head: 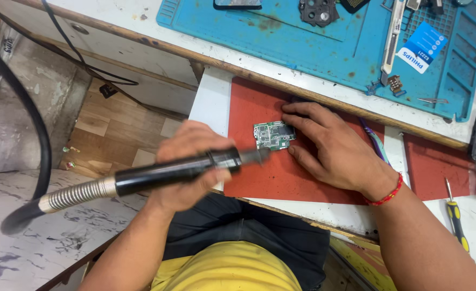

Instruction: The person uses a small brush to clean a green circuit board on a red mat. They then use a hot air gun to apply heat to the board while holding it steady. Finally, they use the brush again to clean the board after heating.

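Where the red mat lies on the near pull-out shelf, a small green circuit board is set flat near its far left part. Its right edge is pinned by the fingertips of the right hand, which is spread palm-down on the mat and grasps nothing; a red thread bracelet is worn at the wrist. A black hot-air handpiece is clenched in the left hand, with its metal nozzle aimed at the near left corner of the board and held just beside it; whether the tip touches cannot be told. A ribbed metal collar and thick black hose trail off to the left.

Handling note, as a judgement: the nozzle is best kept just off the board and moving, the holding fingers kept to the edge away from the heat, and the board held level so that no loosened part is shifted.

Farther off, a blue work mat is laid on the bench, with a utility knife, a blue card and small black parts on it. A yellow-handled screwdriver lies at the near right.
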